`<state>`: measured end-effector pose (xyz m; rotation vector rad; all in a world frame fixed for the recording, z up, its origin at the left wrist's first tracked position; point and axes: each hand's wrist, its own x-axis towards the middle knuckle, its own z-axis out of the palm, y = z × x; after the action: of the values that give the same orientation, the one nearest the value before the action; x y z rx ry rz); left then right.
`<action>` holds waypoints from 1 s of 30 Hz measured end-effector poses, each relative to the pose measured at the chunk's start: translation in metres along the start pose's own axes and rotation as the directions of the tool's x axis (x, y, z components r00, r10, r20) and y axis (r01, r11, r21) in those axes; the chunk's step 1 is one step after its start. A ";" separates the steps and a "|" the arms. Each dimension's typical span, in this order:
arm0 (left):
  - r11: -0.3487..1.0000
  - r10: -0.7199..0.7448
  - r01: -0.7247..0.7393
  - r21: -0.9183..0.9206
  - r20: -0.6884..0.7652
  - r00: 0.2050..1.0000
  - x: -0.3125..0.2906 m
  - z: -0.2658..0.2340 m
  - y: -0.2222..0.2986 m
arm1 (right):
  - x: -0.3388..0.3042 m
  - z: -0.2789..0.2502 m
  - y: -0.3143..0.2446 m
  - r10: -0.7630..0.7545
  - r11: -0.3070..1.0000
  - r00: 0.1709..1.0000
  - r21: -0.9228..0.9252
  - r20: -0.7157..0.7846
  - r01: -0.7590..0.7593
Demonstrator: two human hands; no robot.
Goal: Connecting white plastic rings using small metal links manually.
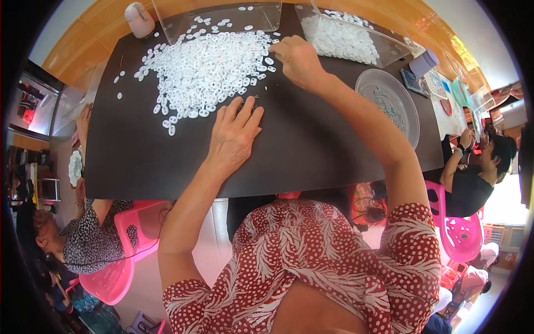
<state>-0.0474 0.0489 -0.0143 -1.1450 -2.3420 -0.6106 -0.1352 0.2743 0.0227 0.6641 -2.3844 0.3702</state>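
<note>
A heap of small white oval plastic pieces with holes (206, 69) spreads over the dark table. My left hand (236, 133) lies by the heap's near right edge, its fingers stretched out and slightly apart, the fingertips on or just above the tabletop. My right hand (299, 62) is at the heap's right edge, its fingers bent together in a pinch. Whatever those fingertips hold, if anything, is too small or hidden to make out. A few loose white pieces (270, 61) lie just below its fingertips.
A round clear tray (413, 131) with small thin metal pieces stands at right. Behind it sits a clear bin of white pieces (342, 42). A phone (414, 82), a purple-lidded jar (424, 62) and a pink jar (139, 21) stand about. People sit at left and right.
</note>
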 end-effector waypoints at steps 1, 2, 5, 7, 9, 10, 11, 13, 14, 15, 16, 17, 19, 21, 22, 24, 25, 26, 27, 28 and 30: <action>1.000 0.000 0.000 -0.002 0.009 1.000 0.000 0.001 -0.001 | -0.002 0.008 0.001 0.060 0.997 0.995 -0.046 0.074 -0.057; 1.000 -0.004 0.004 -0.001 0.007 1.000 0.000 0.000 -0.001 | -0.005 0.015 0.001 0.088 0.996 0.991 -0.034 0.097 -0.085; 0.999 -0.014 0.013 -0.031 -0.017 1.000 -0.002 -0.002 -0.001 | -0.017 0.025 -0.001 0.127 0.991 0.981 -0.056 0.149 -0.119; 0.998 -0.034 0.028 -0.059 -0.108 0.994 -0.004 -0.001 -0.004 | -0.022 0.029 -0.005 0.156 0.988 0.975 -0.047 0.156 -0.150; 0.994 -0.087 0.070 -0.083 -0.220 0.972 -0.005 -0.001 -0.007 | -0.024 0.032 -0.007 0.188 0.982 0.969 -0.038 0.163 -0.184; 0.989 -0.125 0.100 -0.109 -0.255 0.959 -0.006 -0.001 -0.008 | -0.023 0.033 -0.007 0.188 0.982 0.968 -0.035 0.167 -0.185; 0.988 -0.143 0.116 -0.104 -0.306 0.941 -0.005 -0.003 -0.009 | -0.023 0.033 -0.007 0.189 0.982 0.967 -0.031 0.171 -0.187; 0.985 -0.167 0.138 -0.108 -0.336 0.927 -0.006 -0.003 -0.011 | -0.021 0.031 -0.006 0.202 0.979 0.961 -0.012 0.188 -0.204; 0.981 -0.188 0.158 -0.110 -0.367 0.911 -0.006 -0.003 -0.013 | -0.021 0.029 -0.007 0.214 0.976 0.956 0.006 0.201 -0.220; 0.979 -0.200 0.167 -0.118 -0.379 0.904 -0.005 -0.004 -0.014 | -0.025 0.026 -0.009 0.215 0.975 0.956 0.007 0.201 -0.221; 0.977 -0.208 0.178 -0.113 -0.378 0.902 -0.008 -0.005 -0.015 | -0.026 0.022 -0.019 0.235 0.963 0.952 0.086 0.193 -0.256; 0.966 -0.256 0.218 -0.142 -0.373 0.892 -0.010 -0.008 -0.014 | -0.028 0.014 -0.030 0.261 0.943 0.948 0.160 0.185 -0.291; 0.951 -0.306 0.260 -0.170 -0.364 0.880 -0.010 -0.013 -0.009 | -0.033 0.000 -0.059 0.288 0.895 0.947 0.312 0.145 -0.320; 0.853 -0.463 0.344 -0.391 -0.267 0.845 -0.011 -0.018 0.004 | -0.038 -0.009 -0.086 0.271 0.903 0.960 0.325 0.075 -0.280; 0.853 -0.463 0.344 -0.392 -0.265 0.846 -0.013 -0.018 0.011 | -0.040 -0.014 -0.100 0.261 0.908 0.964 0.328 0.048 -0.262; 0.379 -0.723 0.457 -0.805 0.050 0.689 -0.020 -0.015 0.023 | -0.045 -0.013 -0.123 0.135 0.951 0.987 0.293 -0.091 -0.103; 0.370 -0.710 0.412 -0.832 0.033 0.704 -0.021 -0.016 0.028 | -0.047 -0.013 -0.132 0.109 0.960 0.986 0.272 -0.126 -0.072; 0.371 -0.708 0.412 -0.832 0.033 0.705 -0.022 -0.019 0.035 | -0.052 -0.010 -0.140 0.103 0.961 0.978 0.271 -0.181 -0.052; 0.209 -0.765 0.339 -0.917 0.063 0.641 -0.022 -0.024 0.043 | -0.055 -0.009 -0.146 0.103 0.962 0.978 0.270 -0.182 -0.052; 0.042 -0.814 0.248 -0.968 0.111 0.570 -0.023 -0.026 0.049 | -0.058 -0.007 -0.152 0.094 0.962 0.969 0.270 -0.227 -0.030; 0.020 -0.839 0.212 -0.977 0.099 0.536 -0.028 -0.025 0.054 | -0.062 -0.006 -0.161 0.067 0.961 0.957 0.278 -0.283 0.015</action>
<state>0.0169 0.0473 -0.0001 -0.0254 -1.6312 -2.5540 -0.0028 0.1651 0.0033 0.6516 -2.0803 0.7709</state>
